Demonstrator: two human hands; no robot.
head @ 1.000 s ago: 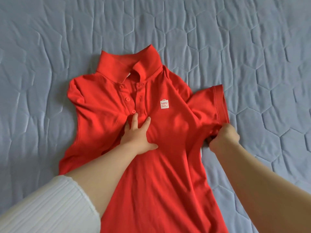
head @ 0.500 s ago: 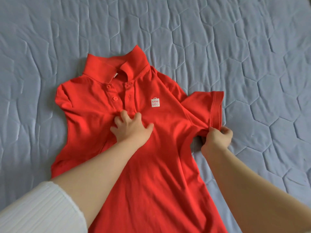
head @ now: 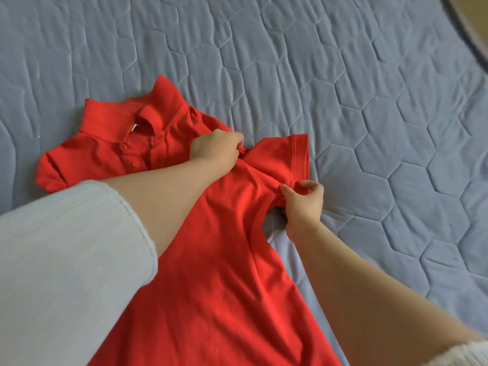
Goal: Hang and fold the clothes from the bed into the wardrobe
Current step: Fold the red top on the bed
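Note:
A red polo shirt (head: 216,260) lies face up on the bed, collar toward the upper left and hem toward me. My left hand (head: 215,150) reaches across the chest and pinches the fabric at the right shoulder seam, hiding the chest logo. My right hand (head: 303,204) grips the underarm and lower hem of the shirt's right sleeve (head: 285,157), which spreads out flat to the right. The left sleeve is bunched under at the far left.
A blue-grey quilted bedspread (head: 369,114) covers everything around the shirt. The curved edge of the bed and a strip of floor (head: 472,19) show in the top right corner. No wardrobe or other clothes are in view.
My left hand has moved from pressing flat on the chest to pinching the right shoulder seam. My right hand stays on the sleeve's lower edge. The view has shifted right.

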